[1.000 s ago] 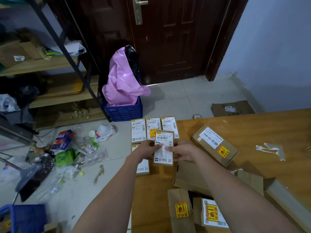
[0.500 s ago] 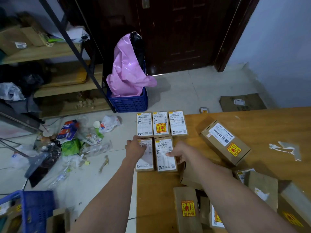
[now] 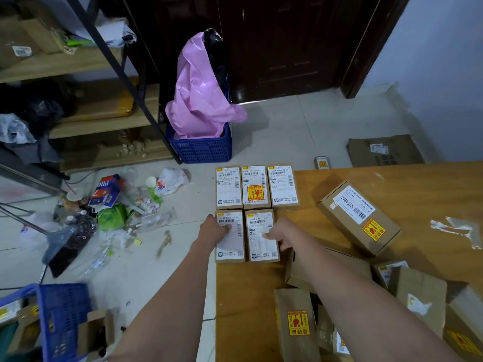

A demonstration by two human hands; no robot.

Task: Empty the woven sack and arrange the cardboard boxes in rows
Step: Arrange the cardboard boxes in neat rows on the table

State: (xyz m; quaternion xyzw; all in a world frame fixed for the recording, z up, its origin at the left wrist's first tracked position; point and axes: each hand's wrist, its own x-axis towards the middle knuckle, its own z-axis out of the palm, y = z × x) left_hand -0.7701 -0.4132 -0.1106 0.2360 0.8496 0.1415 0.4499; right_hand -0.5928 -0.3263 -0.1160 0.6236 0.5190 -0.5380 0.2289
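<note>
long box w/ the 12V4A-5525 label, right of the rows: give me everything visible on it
The long cardboard box is plain brown card, closed, lying flat on the wooden table, skewed diagonally to the neat rows. Its top carries a white barcode label reading 12V4A-5525 and a yellow-and-red fragile sticker toward its near end. It sits apart from the rows; neither hand touches it. Its near end lies close to the loose boxes; contact is unclear.

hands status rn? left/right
Left hand: open, fingers pressing flat on the near-left labelled brown cardboard box.
Right hand: open, fingertips resting on the neighbouring labelled cardboard box.
</note>
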